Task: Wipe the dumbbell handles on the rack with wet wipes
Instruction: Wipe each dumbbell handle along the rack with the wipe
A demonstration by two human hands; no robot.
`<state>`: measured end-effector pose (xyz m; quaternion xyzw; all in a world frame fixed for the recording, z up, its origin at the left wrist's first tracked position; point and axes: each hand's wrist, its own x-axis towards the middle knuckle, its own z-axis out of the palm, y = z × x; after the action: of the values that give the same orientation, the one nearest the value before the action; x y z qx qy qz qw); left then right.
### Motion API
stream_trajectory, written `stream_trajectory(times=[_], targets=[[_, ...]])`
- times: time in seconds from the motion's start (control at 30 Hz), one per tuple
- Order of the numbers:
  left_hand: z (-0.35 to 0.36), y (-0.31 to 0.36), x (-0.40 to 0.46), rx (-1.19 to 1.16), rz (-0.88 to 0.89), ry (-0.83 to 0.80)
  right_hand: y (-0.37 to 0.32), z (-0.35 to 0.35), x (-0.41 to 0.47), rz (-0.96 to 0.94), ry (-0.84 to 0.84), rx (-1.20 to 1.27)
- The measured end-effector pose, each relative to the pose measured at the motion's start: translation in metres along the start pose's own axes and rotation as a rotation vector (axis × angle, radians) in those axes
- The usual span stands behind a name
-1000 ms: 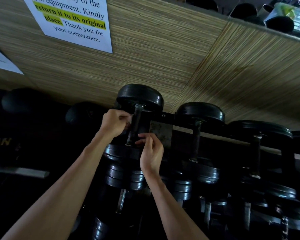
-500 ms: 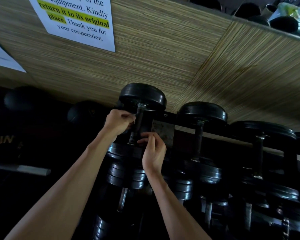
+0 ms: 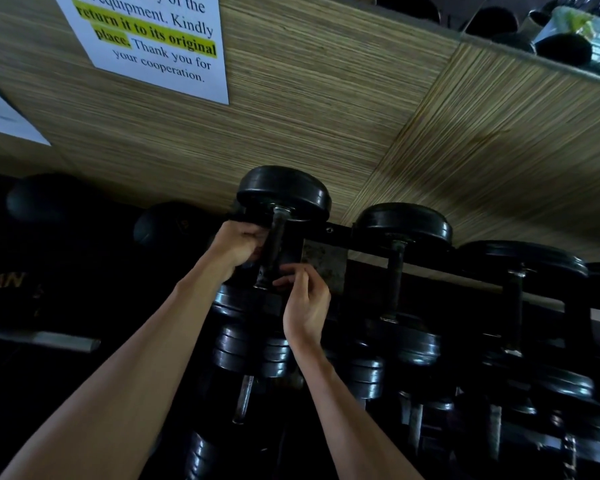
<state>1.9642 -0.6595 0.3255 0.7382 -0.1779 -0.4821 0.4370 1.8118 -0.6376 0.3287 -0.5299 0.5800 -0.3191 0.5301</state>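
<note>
we find both hands at the leftmost dumbbell on the top row of the rack (image 3: 329, 233). the left hand (image 3: 238, 244) sits at the upper part of the handle (image 3: 274, 244), its fingers curled into a fist against the handle's left side; we see a small pale patch at those fingers, but we cannot tell whether it is a wipe or whether the fingers close fully round the bar. the right hand (image 3: 305, 299) is lower, at the foot of the same handle, with thumb and forefinger drawn together in a pinch against the bar's right side; what lies between them is too dark to make out. the handle runs roughly upright in view, from the upper head (image 3: 284, 190) down to a lower head largely hidden by the hands. a worn metal plate (image 3: 324, 259) is fixed to the rack just right of the right hand. a second dumbbell (image 3: 404, 225) and a third (image 3: 523, 258) sit further right on the same row, untouched. more dumbbells fill the lower rows in deep shadow. behind the rack stands a wood-grain wall (image 3: 326, 116) bearing a printed notice (image 3: 160, 39) with yellow highlighting.
</note>
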Motion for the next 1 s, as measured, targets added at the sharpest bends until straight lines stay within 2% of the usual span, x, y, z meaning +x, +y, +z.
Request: stream_trajectory(times=[0.27, 0.37, 0.63, 0.8, 0.87, 1.0], targets=[[-0.011, -0.007, -0.007, 0.099, 0.017, 0.007, 0.004, 0.001, 0.001, -0.023, 0.008, 0.021], [-0.011, -0.012, 0.0, 0.207, 0.026, -0.022, 0.004, 0.001, 0.002, -0.027, 0.01, 0.029], [-0.004, 0.001, -0.029, 0.573, 0.214, 0.113, 0.006, 0.001, 0.002, -0.092, -0.012, -0.005], [-0.002, 0.001, -0.029, 0.512, 0.191, 0.121, 0.02, -0.007, -0.006, -0.276, -0.155, -0.097], [-0.004, 0.0, -0.034, 0.481, 0.215, 0.106, 0.026, -0.007, -0.008, -0.346, -0.133, -0.118], [0.0, 0.003, -0.033, 0.508, 0.19, 0.139, 0.029, -0.005, -0.006, -0.359, -0.119, -0.132]])
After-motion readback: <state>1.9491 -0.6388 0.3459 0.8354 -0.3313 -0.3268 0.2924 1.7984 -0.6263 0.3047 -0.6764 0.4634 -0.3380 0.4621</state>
